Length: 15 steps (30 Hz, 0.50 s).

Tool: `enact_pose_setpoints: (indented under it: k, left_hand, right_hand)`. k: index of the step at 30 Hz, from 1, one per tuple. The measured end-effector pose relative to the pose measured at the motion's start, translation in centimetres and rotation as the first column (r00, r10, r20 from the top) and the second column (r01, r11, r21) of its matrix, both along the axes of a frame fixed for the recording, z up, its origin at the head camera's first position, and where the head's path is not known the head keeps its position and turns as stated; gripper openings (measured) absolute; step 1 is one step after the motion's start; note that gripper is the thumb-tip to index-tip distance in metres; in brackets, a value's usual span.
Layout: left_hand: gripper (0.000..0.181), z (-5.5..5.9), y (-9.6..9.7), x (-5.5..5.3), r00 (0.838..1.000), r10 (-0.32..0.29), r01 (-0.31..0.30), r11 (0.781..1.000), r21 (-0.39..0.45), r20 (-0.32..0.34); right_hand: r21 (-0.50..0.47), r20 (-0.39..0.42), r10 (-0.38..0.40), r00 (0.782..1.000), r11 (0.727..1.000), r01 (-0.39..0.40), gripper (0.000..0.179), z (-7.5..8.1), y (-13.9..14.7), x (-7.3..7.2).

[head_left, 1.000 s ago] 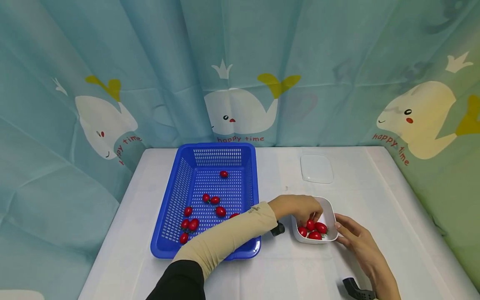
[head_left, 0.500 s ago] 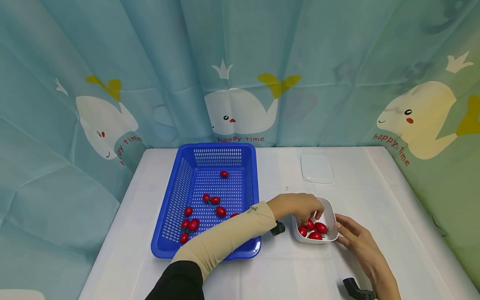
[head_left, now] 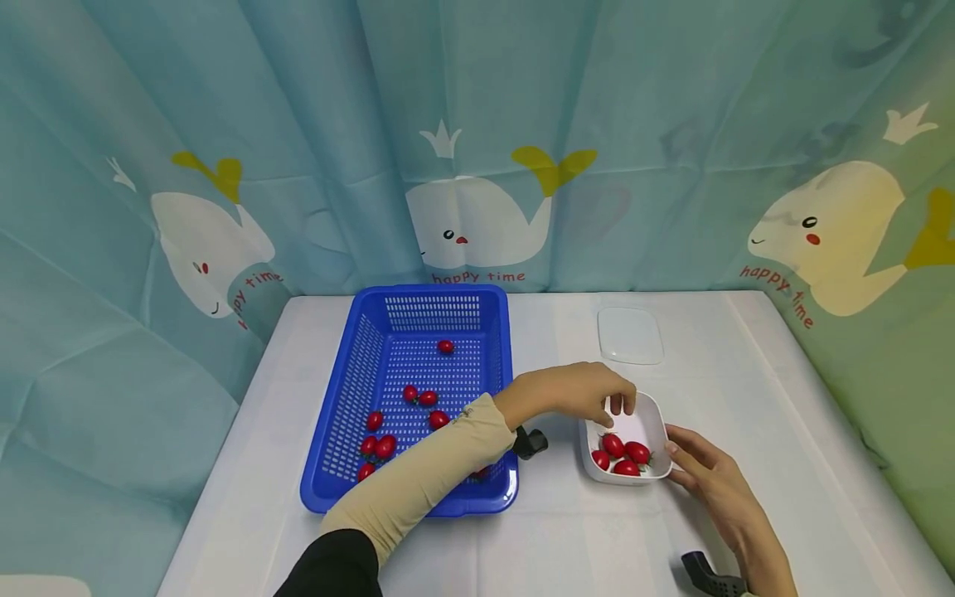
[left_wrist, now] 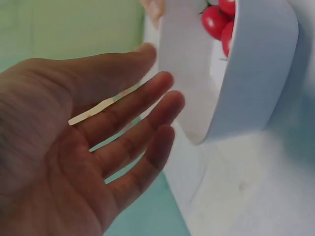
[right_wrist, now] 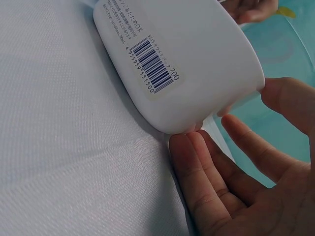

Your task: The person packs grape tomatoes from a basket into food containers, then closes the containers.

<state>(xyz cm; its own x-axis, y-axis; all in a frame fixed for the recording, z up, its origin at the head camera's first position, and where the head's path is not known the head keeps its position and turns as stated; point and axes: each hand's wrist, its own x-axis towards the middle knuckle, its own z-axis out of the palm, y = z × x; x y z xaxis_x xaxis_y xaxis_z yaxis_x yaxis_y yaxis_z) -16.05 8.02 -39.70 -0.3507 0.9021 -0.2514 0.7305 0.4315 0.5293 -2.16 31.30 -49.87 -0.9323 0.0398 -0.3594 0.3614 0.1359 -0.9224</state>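
Note:
A white plastic food container [head_left: 647,419] on the table holds several cherry tomatoes [head_left: 637,453], grouped at its near end. My left hand [head_left: 585,391], in a beige sleeve, hovers over the container's far left rim with nothing in it. Its fingers [left_wrist: 167,105] are spread and slightly bent, apart from the thumb, in the left wrist view. From the right, my right hand [head_left: 719,485] holds the container's side. In the right wrist view its thumb lies at the rim and its fingertips [right_wrist: 183,147] press the lower corner, beside the barcode label [right_wrist: 153,64].
A blue perforated basket [head_left: 322,448] with several cherry tomatoes [head_left: 385,448] stands on the left, partly covered by my left forearm. A translucent lid [head_left: 630,335] lies behind the container. Printed curtain [head_left: 477,108] hangs behind the white-covered table [head_left: 552,547].
My left hand has let go of a cherry tomato inside the container, then risen and drawn back to the left with its fingers loosened. The right hand and container have stayed put.

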Motion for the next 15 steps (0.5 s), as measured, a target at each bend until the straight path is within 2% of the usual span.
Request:
enact_pose_setpoints:
  k: [3, 8, 11, 15]
  left_hand:
    - [0.023, 0.4, -0.9, -0.1, 0.999, 0.034, -0.033, 0.998, 0.046, -0.016]
    - [0.022, 1.1, -2.7, -0.1, 0.991, 0.113, -0.104, 0.986, 0.130, -0.068]
    - [0.021, 1.5, -3.7, -0.1, 0.982, 0.177, -0.162, 0.969, 0.185, -0.065]
    - [0.021, 2.2, -5.2, -0.1, 0.961, 0.268, -0.241, 0.933, 0.267, -0.068]
  right_hand:
    - [-0.018, -0.005, -0.003, 1.000, 1.000, 0.003, 0.057, 0.0, 0.0, 0.0]
    - [0.012, 0.010, 0.007, 1.000, 1.000, -0.007, 0.061, 0.0, 0.0, 0.0]
    - [0.017, 0.015, 0.013, 1.000, 1.000, -0.013, 0.062, 0.1, 0.0, 0.0]
    - [-0.007, -0.001, 0.006, 1.000, 1.000, -0.006, 0.059, 0.1, 0.0, 0.0]
